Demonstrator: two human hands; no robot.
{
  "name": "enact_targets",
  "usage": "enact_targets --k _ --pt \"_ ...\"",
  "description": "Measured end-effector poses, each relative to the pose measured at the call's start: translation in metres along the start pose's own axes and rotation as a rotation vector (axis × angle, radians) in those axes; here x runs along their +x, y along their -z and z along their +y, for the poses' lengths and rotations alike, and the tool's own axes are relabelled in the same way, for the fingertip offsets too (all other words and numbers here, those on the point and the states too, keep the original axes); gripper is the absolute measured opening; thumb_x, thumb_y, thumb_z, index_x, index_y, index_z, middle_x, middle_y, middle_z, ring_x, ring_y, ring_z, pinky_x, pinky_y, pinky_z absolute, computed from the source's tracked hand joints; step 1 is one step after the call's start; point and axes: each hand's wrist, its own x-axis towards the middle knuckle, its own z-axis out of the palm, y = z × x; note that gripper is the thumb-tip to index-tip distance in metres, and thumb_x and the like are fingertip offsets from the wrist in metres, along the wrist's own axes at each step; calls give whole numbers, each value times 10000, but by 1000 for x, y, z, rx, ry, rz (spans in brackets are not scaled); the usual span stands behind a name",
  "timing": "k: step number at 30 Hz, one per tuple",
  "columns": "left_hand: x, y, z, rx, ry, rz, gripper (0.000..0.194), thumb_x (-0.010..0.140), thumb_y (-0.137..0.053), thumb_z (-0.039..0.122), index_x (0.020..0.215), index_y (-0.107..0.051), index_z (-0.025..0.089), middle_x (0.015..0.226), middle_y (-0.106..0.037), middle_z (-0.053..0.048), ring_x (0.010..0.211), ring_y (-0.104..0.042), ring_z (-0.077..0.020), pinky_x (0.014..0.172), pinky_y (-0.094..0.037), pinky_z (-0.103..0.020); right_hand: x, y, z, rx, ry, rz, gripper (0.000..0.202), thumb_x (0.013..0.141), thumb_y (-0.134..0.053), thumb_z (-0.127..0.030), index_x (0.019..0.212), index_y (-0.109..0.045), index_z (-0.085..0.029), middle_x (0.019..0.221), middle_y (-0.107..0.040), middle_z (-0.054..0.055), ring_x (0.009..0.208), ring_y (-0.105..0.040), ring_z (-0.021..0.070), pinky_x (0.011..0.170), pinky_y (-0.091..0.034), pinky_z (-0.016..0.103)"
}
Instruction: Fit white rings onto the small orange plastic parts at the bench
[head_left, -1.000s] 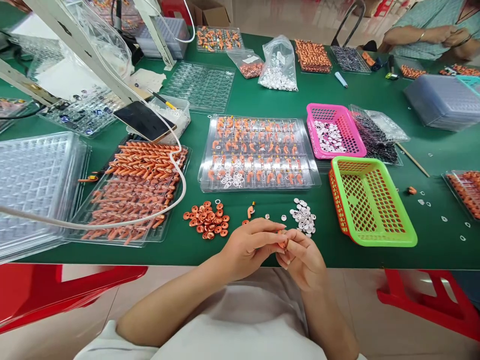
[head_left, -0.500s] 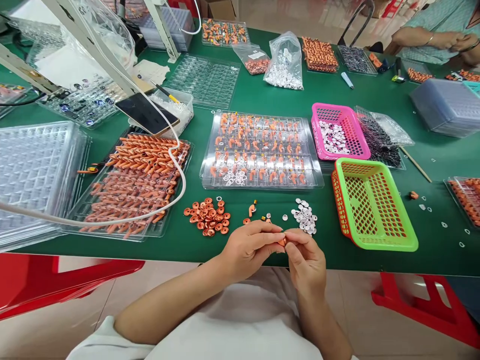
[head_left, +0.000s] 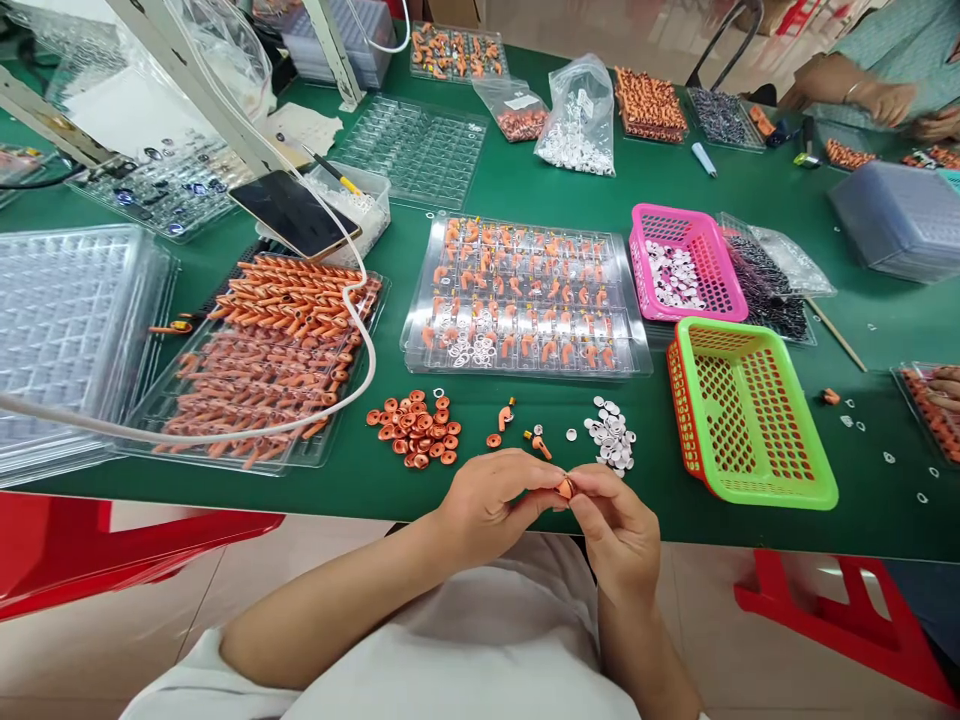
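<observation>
My left hand point(head_left: 491, 505) and my right hand point(head_left: 619, 525) meet at the table's front edge, fingertips closed on one small orange part point(head_left: 564, 488). Its exact shape is mostly covered by the fingers. Just beyond them lie a curved orange piece with a yellow tip point(head_left: 505, 414) and a second such piece point(head_left: 540, 442), with a single orange disc point(head_left: 493, 440) nearby. A pile of orange cupped discs point(head_left: 418, 430) is to the left. On the right is a heap of small white discs point(head_left: 611, 436), one white disc point(head_left: 571, 435) lying apart from it.
Behind my hands sits a clear compartment tray point(head_left: 525, 295) of orange parts. Green basket point(head_left: 821, 480) and pink basket point(head_left: 739, 300) stand to its right. A white cable point(head_left: 367, 350) loops over the left tray of orange parts point(head_left: 255, 400). A co-worker's hands point(head_left: 892, 105) are far right.
My hands keep hold of the orange part, which shows a little more between the fingers. The view has shifted slightly. Another person's hand has appeared at the right edge.
</observation>
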Motion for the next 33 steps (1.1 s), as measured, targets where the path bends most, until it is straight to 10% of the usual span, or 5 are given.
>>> enact_targets --k 33 --pt "-5 3 -8 84 -204 8 232 862 -611 28 1034 -657 176 870 -761 -83 776 -705 -142 683 -583 -237 0 -1 7 232 -150 -78 230 946 -571 -160 1092 -721 -255 952 -631 46 824 -635 164 682 -554 298"
